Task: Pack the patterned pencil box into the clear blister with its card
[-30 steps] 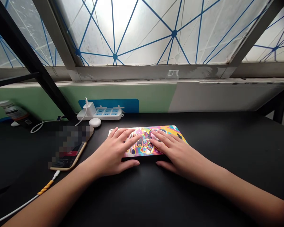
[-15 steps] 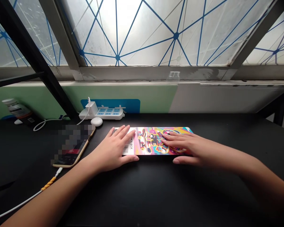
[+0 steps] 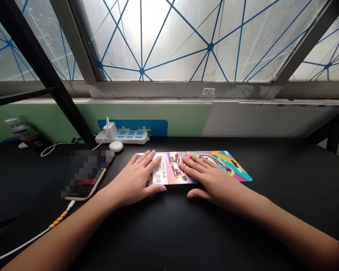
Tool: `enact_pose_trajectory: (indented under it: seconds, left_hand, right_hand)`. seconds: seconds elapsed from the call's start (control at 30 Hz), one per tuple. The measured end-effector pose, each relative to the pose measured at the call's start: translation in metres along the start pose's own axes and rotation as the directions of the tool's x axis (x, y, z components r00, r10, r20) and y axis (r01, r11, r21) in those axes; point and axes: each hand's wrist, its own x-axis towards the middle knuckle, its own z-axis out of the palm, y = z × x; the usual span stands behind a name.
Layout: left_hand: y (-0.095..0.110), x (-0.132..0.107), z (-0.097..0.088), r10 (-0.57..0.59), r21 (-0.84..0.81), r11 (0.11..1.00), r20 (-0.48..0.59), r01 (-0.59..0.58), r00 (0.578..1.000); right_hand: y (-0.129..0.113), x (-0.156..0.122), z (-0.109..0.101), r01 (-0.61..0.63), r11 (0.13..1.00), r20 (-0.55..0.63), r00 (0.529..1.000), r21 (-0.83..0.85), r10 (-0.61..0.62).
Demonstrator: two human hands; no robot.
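Fingers (image 3: 145, 161) of the left hand (image 3: 132, 181) and right hand (image 3: 213, 182) lie spread flat, gripping nothing, pressing on the colourful pencil box (image 3: 233, 168) mid-tabletop (image 3: 186, 233), right of the phone (image 3: 84, 184). They seem to be steadying it; shifting it calls for even pressure.

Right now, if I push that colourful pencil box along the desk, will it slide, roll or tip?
It would probably slide rather than roll or tip: the pencil box lies flat and low on the smooth black desk. Its glossy printed face may be slippery. It looks thin, so likely light; the left hand and right hand rest flat on it.
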Motion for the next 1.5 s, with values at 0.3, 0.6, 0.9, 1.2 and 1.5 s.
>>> enact_pose_trajectory:
  seconds: [0.3, 0.6, 0.9, 1.2, 1.5]
  left_hand:
    - [0.001, 0.001, -0.001, 0.016, -0.006, 1.0, 0.007, -0.016, 1.0]
    - [-0.015, 0.003, -0.007, -0.003, -0.024, 1.0, 0.031, 0.004, 1.0]
    - [-0.031, 0.001, -0.012, -0.169, -0.1, 0.98, 0.025, 0.171, 0.985]
    - [-0.037, 0.001, -0.015, -0.176, -0.121, 0.977, 0.026, 0.178, 0.984]
    - [-0.03, 0.004, -0.005, -0.178, -0.136, 0.976, -0.034, 0.172, 0.983]
  right_hand:
    - [0.048, -0.019, -0.038, -0.106, 0.993, 0.037, 0.993, -0.051, 0.108]
    - [0.003, 0.004, 0.007, -0.004, 0.999, -0.034, 0.999, -0.034, 0.003]
    - [0.044, -0.013, -0.009, -0.047, 0.998, 0.017, 0.999, 0.042, 0.047]
    - [0.065, -0.026, -0.028, -0.078, 0.992, -0.002, 0.997, -0.1, 0.078]
    - [0.008, -0.045, -0.052, -0.205, 0.944, -0.249, 0.958, -0.26, 0.139]
